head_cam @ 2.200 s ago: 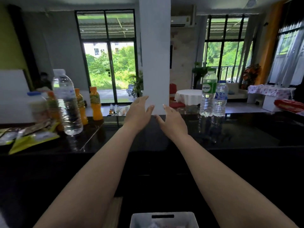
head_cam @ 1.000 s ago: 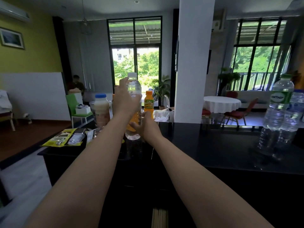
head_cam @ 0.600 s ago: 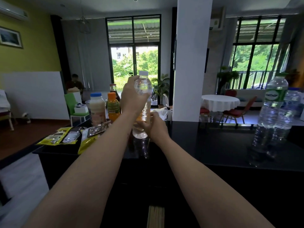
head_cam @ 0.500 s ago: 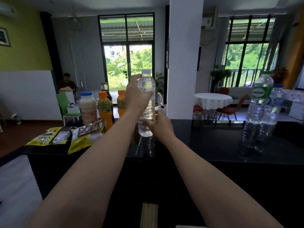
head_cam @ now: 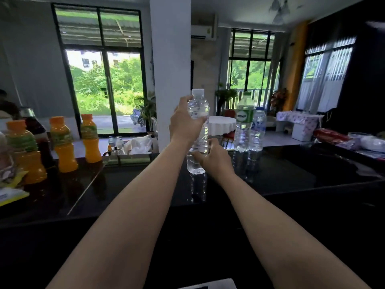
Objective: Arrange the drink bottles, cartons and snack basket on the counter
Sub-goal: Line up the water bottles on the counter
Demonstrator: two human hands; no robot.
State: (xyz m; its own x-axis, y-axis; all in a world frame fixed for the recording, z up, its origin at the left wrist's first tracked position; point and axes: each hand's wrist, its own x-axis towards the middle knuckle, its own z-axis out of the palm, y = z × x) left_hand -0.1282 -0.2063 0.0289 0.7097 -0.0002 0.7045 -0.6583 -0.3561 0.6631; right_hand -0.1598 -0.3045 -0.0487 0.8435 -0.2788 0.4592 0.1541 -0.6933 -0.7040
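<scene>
We held the clear water bottle upright at the middle of the black surface, our left hand curled round its upper half, our right hand gripping its lower part. Two more water bottles stood near its right; orange juice bottles stood well left.

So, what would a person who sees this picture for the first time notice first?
Most likely the clear water bottle in the middle, upright over the black counter: the left hand grips its upper part and the right hand holds its lower part. Next, the row of orange juice bottles at the left edge, and two more water bottles standing close together to the right.
</scene>
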